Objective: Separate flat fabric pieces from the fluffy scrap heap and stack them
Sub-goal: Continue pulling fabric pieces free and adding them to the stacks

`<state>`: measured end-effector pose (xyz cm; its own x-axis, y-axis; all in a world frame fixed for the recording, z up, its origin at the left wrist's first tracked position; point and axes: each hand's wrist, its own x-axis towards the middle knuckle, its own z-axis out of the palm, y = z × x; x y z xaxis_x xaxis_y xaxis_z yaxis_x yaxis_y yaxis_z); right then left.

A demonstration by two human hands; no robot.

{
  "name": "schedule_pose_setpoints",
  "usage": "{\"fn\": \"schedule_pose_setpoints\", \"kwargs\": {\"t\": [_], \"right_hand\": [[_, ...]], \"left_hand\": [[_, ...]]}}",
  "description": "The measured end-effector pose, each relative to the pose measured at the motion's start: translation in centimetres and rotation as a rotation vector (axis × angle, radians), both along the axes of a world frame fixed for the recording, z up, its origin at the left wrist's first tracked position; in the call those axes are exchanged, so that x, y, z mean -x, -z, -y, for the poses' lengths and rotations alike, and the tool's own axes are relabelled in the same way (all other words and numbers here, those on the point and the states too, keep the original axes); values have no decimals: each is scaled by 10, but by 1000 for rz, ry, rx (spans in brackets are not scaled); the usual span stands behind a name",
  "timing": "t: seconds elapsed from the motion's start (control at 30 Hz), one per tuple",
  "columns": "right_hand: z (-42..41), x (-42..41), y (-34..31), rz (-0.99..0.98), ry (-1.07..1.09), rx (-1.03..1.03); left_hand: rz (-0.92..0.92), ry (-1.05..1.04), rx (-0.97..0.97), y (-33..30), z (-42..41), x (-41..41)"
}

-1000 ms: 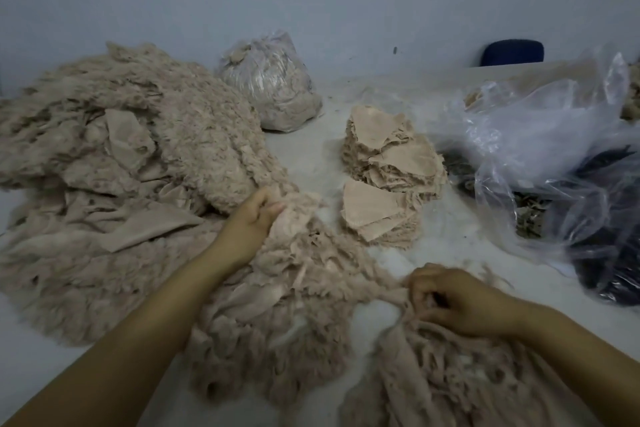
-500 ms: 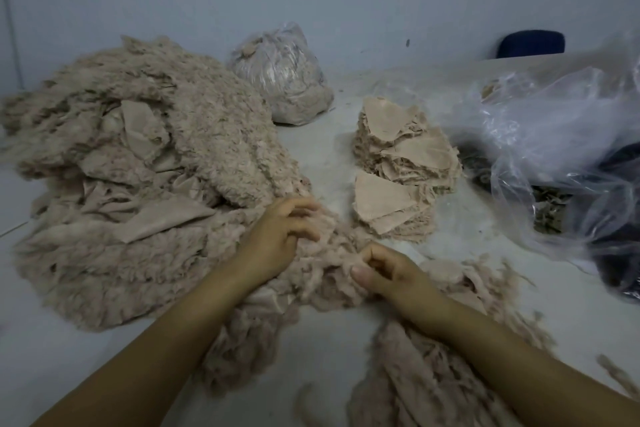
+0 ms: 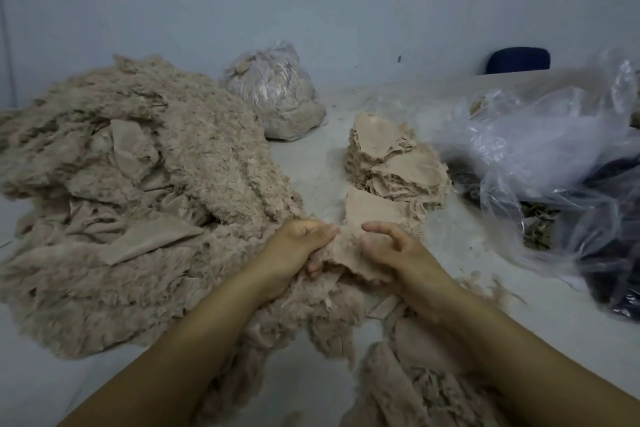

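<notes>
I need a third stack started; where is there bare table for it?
Bare table lies between the fluffy heap and the stacks, and near the stacks' right. The right side is crowded with plastic bags.

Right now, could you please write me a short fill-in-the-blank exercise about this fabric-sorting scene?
1. Both hands, left hand and right hand, hold one ____ fabric piece.
2. The big fluffy heap lies to the person's ____.
3. The tied bag of scraps stands against the ____.
4. The stacked flat pieces lie just ____ the hands.

Missing: beige; left; wall; beyond
</notes>
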<state>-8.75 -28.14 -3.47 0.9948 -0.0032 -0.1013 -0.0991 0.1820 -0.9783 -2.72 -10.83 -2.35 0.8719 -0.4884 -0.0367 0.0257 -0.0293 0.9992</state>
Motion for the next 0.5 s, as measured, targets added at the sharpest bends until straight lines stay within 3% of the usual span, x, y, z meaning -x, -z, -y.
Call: {"fn": "schedule_pose_setpoints", "kwargs": {"t": [0.1,0.33,0.43,0.5], "right_hand": [[1,-5,2,75,53,-8],[1,-16,3,-56,268,65],[3,-22,4,-73,344,66],[5,-24,1,-71,384,21]], "left_hand": [[-52,-55,-9,-1,5,-2],[-164,-97,19,6,-3,-14],[-136,-116,23,7,-3,-16],[-36,-144,-94,9,-2,-18]]}}
